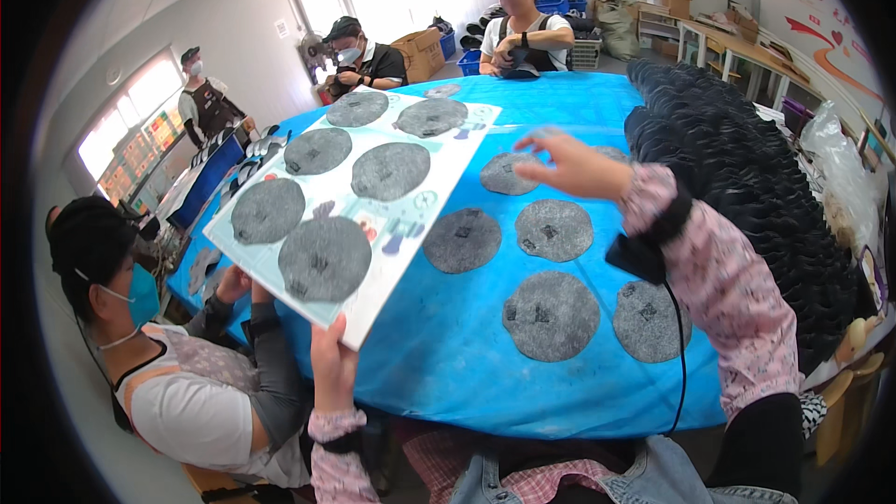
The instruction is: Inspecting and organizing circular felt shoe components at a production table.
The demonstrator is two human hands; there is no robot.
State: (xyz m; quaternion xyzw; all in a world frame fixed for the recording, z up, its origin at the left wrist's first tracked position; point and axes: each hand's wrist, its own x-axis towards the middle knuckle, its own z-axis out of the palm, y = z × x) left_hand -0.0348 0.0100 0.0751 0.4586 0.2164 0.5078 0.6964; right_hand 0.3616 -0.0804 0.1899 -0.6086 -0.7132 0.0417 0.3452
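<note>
My left hand [334, 362] grips the near corner of a white printed board [371, 297], which is tilted above the table. Several dark grey round felt-like pads [324, 259] lie on the board in rough rows. My right hand [577, 166] is over the table to the right of the board, its fingers apart and partly blurred, with nothing visible in them. Below it, more grey round pads [553, 231] lie flat on the blue table cover [448, 355]. Most pads carry small dark square marks. My right hand partly hides the pads behind it.
A big stack of black curved pieces [733, 205] fills the table's right side. A black device with a cable [637, 259] hangs at my right forearm. A masked person [191, 364] sits close on my left; others [527, 33] work across the table. Cartons [420, 54] stand behind.
</note>
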